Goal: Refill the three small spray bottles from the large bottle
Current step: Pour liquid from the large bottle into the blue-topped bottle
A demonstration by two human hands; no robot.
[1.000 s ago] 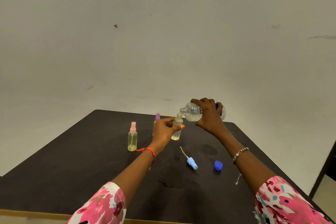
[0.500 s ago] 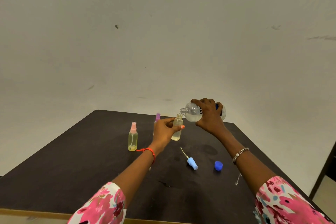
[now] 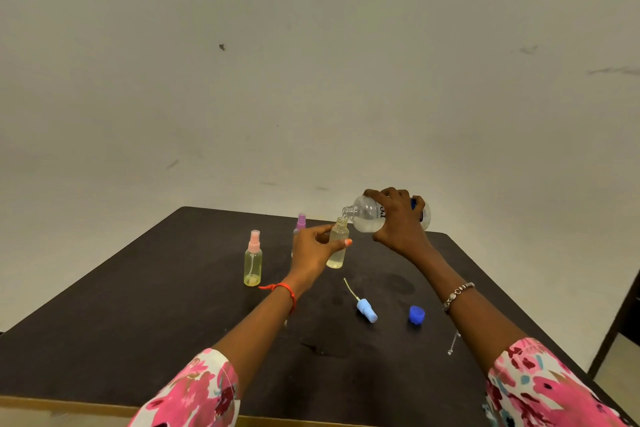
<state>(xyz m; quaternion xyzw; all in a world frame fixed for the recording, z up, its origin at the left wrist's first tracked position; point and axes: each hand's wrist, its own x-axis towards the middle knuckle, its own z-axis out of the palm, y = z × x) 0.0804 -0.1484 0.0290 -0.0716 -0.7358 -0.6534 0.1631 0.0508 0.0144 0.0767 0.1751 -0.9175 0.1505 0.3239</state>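
The left hand (image 3: pixel 313 246) was curled round the open small bottle (image 3: pixel 337 246), pinching its body between thumb and fingers. I could not tell whether its base touched the tabletop (image 3: pixel 138 305). The right hand (image 3: pixel 398 222) was wrapped over the large bottle (image 3: pixel 367 215), tipped almost flat with its neck pointing to 9 o'clock and its mouth just above the small neck.

The worry, as I saw it, was the mismatch of openings. The receiving neck was narrow, so a little too much tilt would likely send liquid down the outside and onto the left fingers. Wet plastic could then slip in that pinch. Overfilling looked possible too, since the hand hid much of the level.

A spill would probably run toward the spray head (image 3: pixel 366 310) lying at 5 o'clock from the small bottle, and the blue cap (image 3: pixel 416 315) near 4 o'clock.

The tabletop's far edge ran at 12 o'clock, close behind the large bottle, with the right corner near 2 o'clock. The purple-capped bottle (image 3: pixel 300 222) stood just behind the left hand at 10 o'clock, and the pink-capped bottle (image 3: pixel 252 260) farther out at 9, so a leftward sweep might topple either. The best open room lay from 6 to 8 o'clock.
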